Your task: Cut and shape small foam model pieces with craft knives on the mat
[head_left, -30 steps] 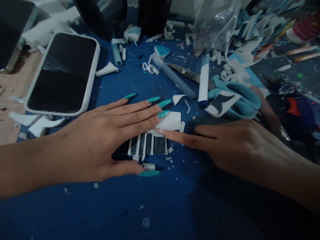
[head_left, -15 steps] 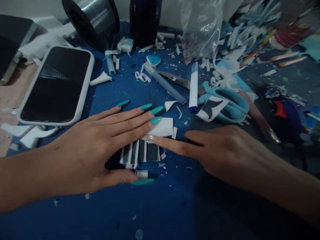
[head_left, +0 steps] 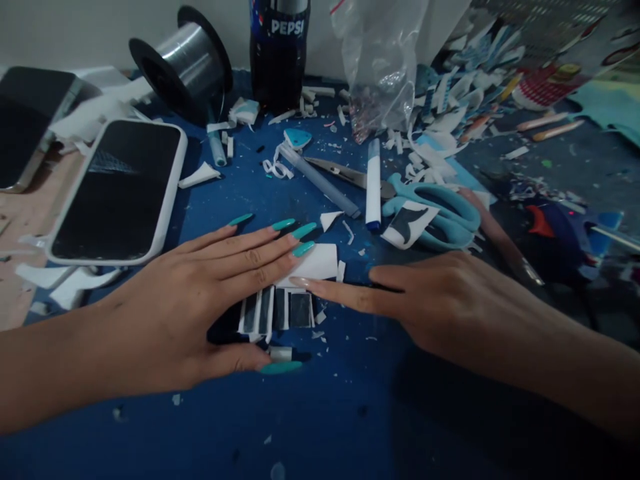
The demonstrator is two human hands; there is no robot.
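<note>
My left hand (head_left: 200, 293) lies flat, its fingers stretched out with long teal nails, and the fingertips rest on a small white piece of paper (head_left: 323, 262). Its thumb reaches below, beside a short pale cylinder (head_left: 281, 353). From the right, my right hand (head_left: 430, 293) extends its index finger so that the tip touches the lower edge of the white paper. Its thumb is apart from that finger; the other fingers are mostly hidden underneath. Just below the paper sit dark strips with white borders (head_left: 300, 310), partly covered by my left hand.
Teal-handled scissors (head_left: 450, 210) lie under a paper scrap with a dark curved shape (head_left: 410, 225), near a white marker (head_left: 373, 190). A phone (head_left: 117, 190), a wire spool (head_left: 187, 63), a Pepsi bottle (head_left: 279, 60) and a plastic bag (head_left: 380, 73) stand or lie around. Scraps litter the blue surface (head_left: 320, 427).
The view has tilted upward slightly, bringing the bottle's label into sight. Both hands keep nearly the same place on and beside the white paper.
</note>
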